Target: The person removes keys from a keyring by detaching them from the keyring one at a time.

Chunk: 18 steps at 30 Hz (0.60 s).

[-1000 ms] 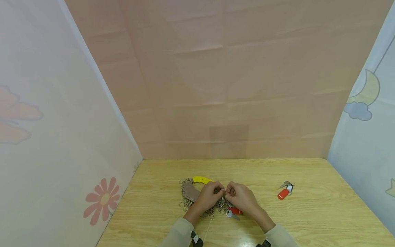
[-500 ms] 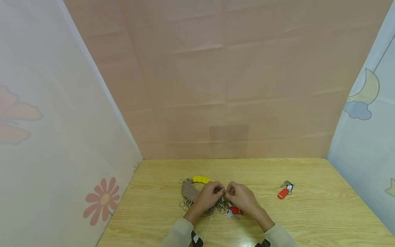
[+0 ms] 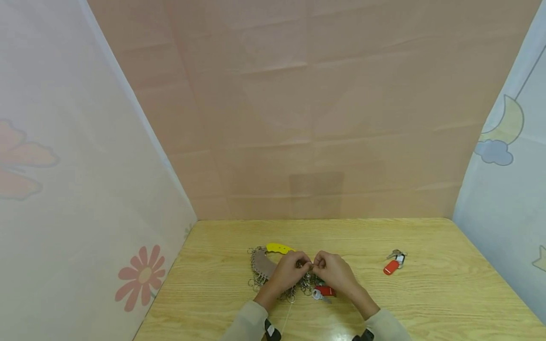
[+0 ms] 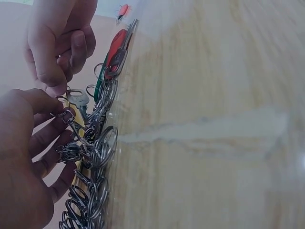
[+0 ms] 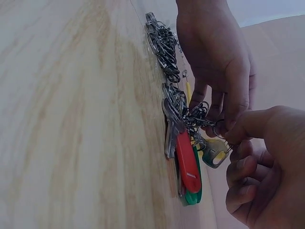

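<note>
A curved brown board (image 3: pixel 263 265) with a yellow handle (image 3: pixel 279 248) lies on the table, its edge lined with metal rings and clasps. My left hand (image 3: pixel 289 271) pinches a small metal ring (image 4: pixel 68 116) hanging from that bunch. Fingertips to fingertips with it, my right hand (image 3: pixel 337 273) pinches a thin key ring (image 5: pixel 228 147) that carries a key (image 5: pixel 214 153). Whether the two rings are linked is hidden by the fingers. Under the right hand lie a red key tag (image 3: pixel 325 291), a silver key (image 3: pixel 317 294) and a green tag (image 5: pixel 193 197).
Farther right on the wooden table (image 3: pixel 448 293) lies another set of keys with a red tag (image 3: pixel 390 268). A pale string (image 3: pixel 287 317) runs toward the near edge. A tan backdrop (image 3: pixel 256 118) stands behind, with patterned side panels left and right.
Both hands stay in place with only slight fingertip movement at the rings. The board and the other keys have not moved.
</note>
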Each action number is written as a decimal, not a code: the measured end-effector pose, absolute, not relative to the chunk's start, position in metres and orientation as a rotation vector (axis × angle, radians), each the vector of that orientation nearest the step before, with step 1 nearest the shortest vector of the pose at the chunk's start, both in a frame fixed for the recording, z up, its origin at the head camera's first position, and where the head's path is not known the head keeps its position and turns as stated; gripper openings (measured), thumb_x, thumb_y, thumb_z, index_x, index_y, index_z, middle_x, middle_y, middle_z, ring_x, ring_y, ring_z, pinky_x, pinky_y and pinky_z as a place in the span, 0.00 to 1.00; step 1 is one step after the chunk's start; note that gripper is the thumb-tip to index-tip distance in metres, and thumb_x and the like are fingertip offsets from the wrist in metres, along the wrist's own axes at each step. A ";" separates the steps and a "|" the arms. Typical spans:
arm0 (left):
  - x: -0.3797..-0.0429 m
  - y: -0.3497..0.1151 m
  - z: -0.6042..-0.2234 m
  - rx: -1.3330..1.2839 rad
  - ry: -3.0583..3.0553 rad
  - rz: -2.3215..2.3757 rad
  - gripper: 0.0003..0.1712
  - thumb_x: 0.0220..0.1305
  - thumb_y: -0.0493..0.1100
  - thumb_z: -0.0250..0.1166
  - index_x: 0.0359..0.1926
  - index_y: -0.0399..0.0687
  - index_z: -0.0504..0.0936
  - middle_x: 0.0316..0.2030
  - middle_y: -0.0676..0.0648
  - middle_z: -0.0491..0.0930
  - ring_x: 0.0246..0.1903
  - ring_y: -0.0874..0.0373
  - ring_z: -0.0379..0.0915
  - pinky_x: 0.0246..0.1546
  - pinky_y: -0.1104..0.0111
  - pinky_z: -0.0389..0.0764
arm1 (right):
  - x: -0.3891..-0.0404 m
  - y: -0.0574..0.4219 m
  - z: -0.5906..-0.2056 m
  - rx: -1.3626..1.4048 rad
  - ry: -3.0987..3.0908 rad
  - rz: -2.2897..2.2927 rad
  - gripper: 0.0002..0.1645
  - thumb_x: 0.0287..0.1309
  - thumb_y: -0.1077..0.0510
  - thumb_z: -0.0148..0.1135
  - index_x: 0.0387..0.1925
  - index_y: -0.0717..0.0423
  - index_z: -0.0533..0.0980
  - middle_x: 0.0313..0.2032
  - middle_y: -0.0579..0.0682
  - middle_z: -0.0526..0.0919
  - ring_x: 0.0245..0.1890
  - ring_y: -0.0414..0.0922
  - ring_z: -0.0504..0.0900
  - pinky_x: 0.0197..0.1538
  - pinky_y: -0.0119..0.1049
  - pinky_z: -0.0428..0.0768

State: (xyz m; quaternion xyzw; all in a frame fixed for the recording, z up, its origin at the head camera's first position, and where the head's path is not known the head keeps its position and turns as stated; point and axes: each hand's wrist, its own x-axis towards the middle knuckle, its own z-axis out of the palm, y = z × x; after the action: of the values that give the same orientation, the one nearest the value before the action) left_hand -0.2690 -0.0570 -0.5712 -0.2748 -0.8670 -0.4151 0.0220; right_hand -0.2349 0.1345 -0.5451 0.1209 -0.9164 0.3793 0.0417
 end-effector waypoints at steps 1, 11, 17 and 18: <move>-0.269 -0.057 -0.571 -0.851 -2.685 -1.284 0.06 0.78 0.47 0.65 0.42 0.56 0.88 0.40 0.58 0.87 0.40 0.70 0.73 0.43 0.72 0.75 | -0.235 0.135 -0.545 0.377 -2.803 1.164 0.08 0.63 0.64 0.69 0.31 0.50 0.79 0.23 0.41 0.78 0.18 0.34 0.69 0.23 0.28 0.67; -0.268 -0.057 -0.570 -0.850 -2.680 -1.236 0.06 0.77 0.45 0.66 0.41 0.56 0.88 0.37 0.59 0.87 0.37 0.70 0.71 0.42 0.72 0.74 | -0.234 0.138 -0.545 0.429 -2.768 1.256 0.08 0.66 0.63 0.67 0.32 0.48 0.79 0.23 0.40 0.77 0.18 0.33 0.67 0.23 0.28 0.66; -0.268 -0.057 -0.569 -0.846 -2.685 -1.227 0.06 0.76 0.44 0.66 0.40 0.55 0.88 0.38 0.58 0.88 0.38 0.70 0.73 0.43 0.72 0.76 | -0.234 0.139 -0.543 0.437 -2.769 1.281 0.07 0.67 0.63 0.66 0.33 0.48 0.80 0.24 0.40 0.77 0.19 0.32 0.67 0.25 0.28 0.66; -0.268 -0.057 -0.569 -0.847 -2.685 -1.224 0.06 0.76 0.44 0.66 0.40 0.55 0.88 0.38 0.58 0.88 0.39 0.70 0.73 0.43 0.72 0.76 | -0.234 0.139 -0.542 0.440 -2.768 1.281 0.07 0.67 0.62 0.66 0.33 0.48 0.80 0.24 0.40 0.77 0.19 0.32 0.67 0.25 0.28 0.67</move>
State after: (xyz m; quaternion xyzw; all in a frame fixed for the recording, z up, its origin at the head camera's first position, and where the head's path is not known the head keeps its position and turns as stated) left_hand -0.2679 -0.0572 -0.5688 -0.2758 -0.8740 -0.3985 0.0358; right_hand -0.2338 0.1393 -0.5424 0.1427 -0.8979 0.4154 0.0299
